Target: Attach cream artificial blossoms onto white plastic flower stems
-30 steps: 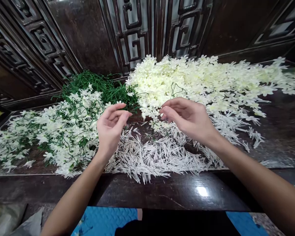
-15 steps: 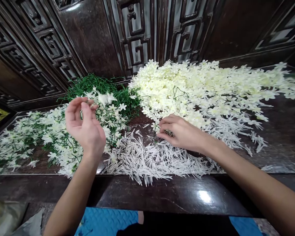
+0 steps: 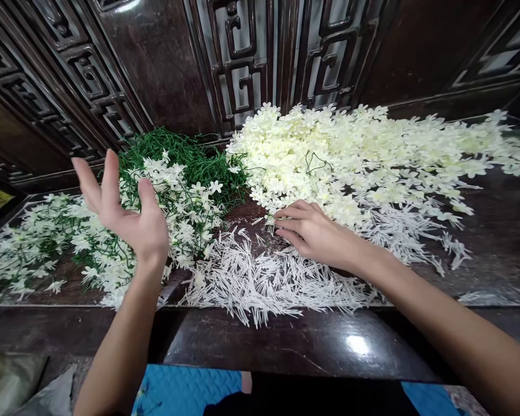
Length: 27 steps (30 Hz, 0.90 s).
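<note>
My left hand (image 3: pixel 127 216) is raised palm up over a heap of white artificial flowers on green stems (image 3: pixel 184 216). Its fingers are spread, with nothing in them. Low over the table, my right hand (image 3: pixel 305 228) has its fingers bent together at a small white flower (image 3: pixel 269 220); the grip is partly hidden by the fingers. Just in front of that hand lies a pile of thin white stamen-like sticks (image 3: pixel 260 283). Behind it spreads a large heap of loose cream-white flower heads (image 3: pixel 307 138).
A bundle of green plastic stems (image 3: pixel 169 147) lies at the back, against the carved dark wooden panel (image 3: pixel 238 63). More white sticks (image 3: pixel 398 231) lie to the right. The dark bench's front edge (image 3: pixel 286 341) runs nearest me, above a blue mat (image 3: pixel 195 387).
My left hand has moved left and opened; a blurred white flower by its fingers now lies on the stemmed heap. My right hand and the small flower at its fingertips have shifted slightly left.
</note>
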Tool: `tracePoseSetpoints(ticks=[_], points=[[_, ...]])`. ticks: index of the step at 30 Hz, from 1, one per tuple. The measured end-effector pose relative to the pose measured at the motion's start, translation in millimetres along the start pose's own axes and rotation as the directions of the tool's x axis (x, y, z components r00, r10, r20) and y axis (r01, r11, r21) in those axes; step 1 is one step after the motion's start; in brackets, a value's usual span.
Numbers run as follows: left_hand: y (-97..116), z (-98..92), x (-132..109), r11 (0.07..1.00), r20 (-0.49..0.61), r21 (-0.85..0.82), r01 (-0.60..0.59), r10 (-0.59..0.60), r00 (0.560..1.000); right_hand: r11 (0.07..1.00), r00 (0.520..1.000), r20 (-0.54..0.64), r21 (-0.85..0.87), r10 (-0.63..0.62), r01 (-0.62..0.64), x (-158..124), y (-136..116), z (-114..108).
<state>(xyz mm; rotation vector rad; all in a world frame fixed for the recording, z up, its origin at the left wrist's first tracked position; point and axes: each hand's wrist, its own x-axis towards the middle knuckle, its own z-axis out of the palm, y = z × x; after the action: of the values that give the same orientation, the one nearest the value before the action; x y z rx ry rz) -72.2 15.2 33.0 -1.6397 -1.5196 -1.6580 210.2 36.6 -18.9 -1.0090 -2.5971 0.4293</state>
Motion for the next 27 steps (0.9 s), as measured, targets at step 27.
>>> tracePoseSetpoints(ticks=[27], points=[[58, 28.8, -62, 0.840, 0.722, -0.388, 0.379, 0.021, 0.692, 0.717, 0.933, -0.169, 0.686, 0.319, -0.121, 4, -16, -16]])
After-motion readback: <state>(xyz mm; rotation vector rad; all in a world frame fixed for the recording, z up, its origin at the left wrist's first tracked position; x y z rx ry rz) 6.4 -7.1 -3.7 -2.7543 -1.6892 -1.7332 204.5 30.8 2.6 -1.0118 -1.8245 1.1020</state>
